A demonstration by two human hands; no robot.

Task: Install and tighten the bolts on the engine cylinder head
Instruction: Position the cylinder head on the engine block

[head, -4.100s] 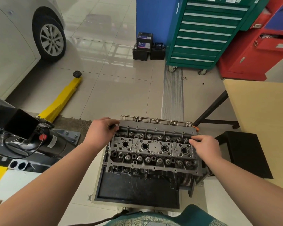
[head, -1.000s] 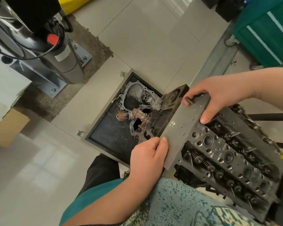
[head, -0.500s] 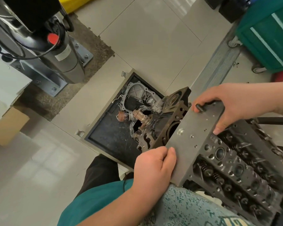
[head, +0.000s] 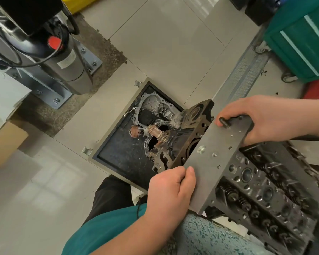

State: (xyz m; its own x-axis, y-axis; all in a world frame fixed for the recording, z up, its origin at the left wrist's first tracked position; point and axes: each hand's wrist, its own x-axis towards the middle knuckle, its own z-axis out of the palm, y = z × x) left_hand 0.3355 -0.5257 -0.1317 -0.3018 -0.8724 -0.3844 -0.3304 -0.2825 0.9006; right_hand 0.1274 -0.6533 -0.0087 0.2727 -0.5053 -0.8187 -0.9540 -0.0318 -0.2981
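The grey cylinder head (head: 217, 155) lies on the dark engine block (head: 190, 129), and I see its near end, with valve springs running off to the lower right. My left hand (head: 169, 192) grips the near corner of that end, thumb on top and fingers curled under the edge. At the far corner my right hand (head: 265, 120) holds the head, fingers wrapped over the edge and thumb pressed on the top face. A short black bolt (head: 225, 122) sticks up beside my right fingertips. A shiny plug (head: 201, 150) sits in the flat end face.
The block stands in a black drip tray (head: 118, 155) on the tiled floor. A lift's hydraulic pump with a red cap (head: 63, 59) stands at the upper left, a cardboard box (head: 6, 142) at the left. A green tool cabinet (head: 302, 39) is at the upper right.
Four seconds ago my hands were at opposite ends of the head. Now both hold its one end. Over the last second the grip stays the same and the view shifts slightly.
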